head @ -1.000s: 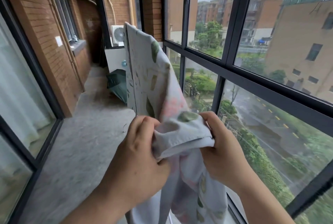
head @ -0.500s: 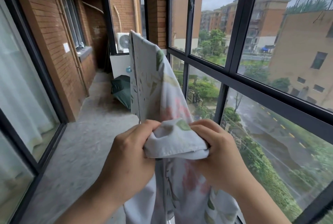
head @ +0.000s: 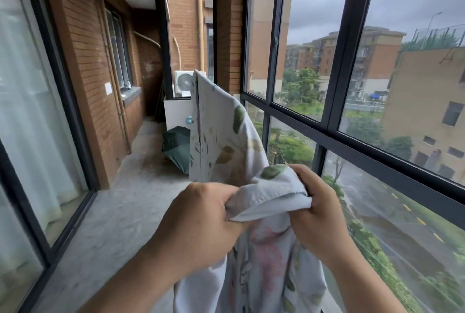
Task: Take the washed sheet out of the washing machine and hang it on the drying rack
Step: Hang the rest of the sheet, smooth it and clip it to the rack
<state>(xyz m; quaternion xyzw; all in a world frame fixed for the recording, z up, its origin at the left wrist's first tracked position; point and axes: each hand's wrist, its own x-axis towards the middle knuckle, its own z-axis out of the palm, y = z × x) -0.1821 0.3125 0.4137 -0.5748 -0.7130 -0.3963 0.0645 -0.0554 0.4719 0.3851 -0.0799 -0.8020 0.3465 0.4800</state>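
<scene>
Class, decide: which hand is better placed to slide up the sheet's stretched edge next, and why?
Probably the left hand: the stretched edge of the sheet rises just above its knuckles, while the right hand grips the bunched end nearer the window.

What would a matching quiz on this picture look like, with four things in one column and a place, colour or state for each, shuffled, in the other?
Column one:
1. sheet
2. left hand
3. fan unit
4. dark green bundle

Column two:
a. lies on the floor at the far end
b. white, with a round grille
c. pale, printed with leaves
d. grips a bunched fold of the sheet

Pairs: 1-c, 2-d, 3-b, 4-a.
</scene>
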